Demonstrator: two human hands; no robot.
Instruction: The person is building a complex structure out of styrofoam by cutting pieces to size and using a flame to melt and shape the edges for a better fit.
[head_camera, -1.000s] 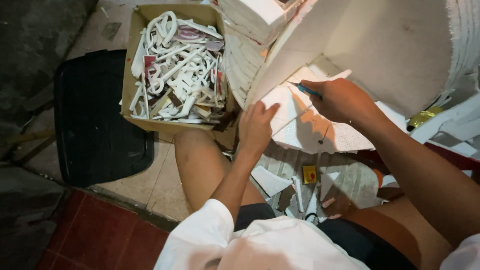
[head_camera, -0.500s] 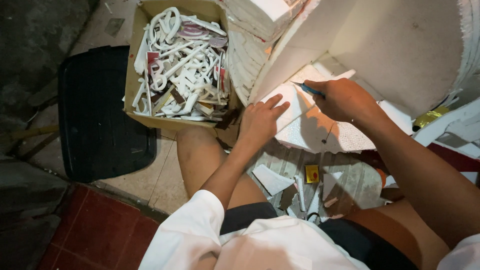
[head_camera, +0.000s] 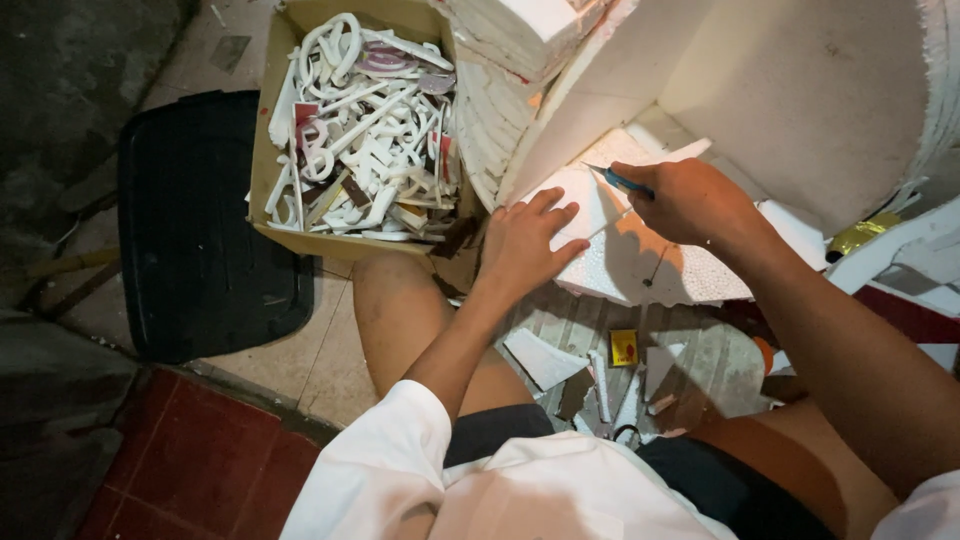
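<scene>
Cardboard box (head_camera: 268, 150) of white cut-out scraps, top edge cut off, left of foam sheet (head_camera: 640, 255). Left hand (head_camera: 525, 245) open, flat on sheet's near-left corner. Right hand (head_camera: 690, 200) closed around blue-handled knife (head_camera: 620, 181), blade tip hard to make out against sheet.

Warm, fairly dim light falls from above and ahead, glaring off the white foam board (head_camera: 800, 90) at upper right, while the right hand (head_camera: 690, 205) casts a hard shadow on the foam sheet (head_camera: 640, 260) and the left floor (head_camera: 60, 100) sinks into soft, murky darkness.
</scene>
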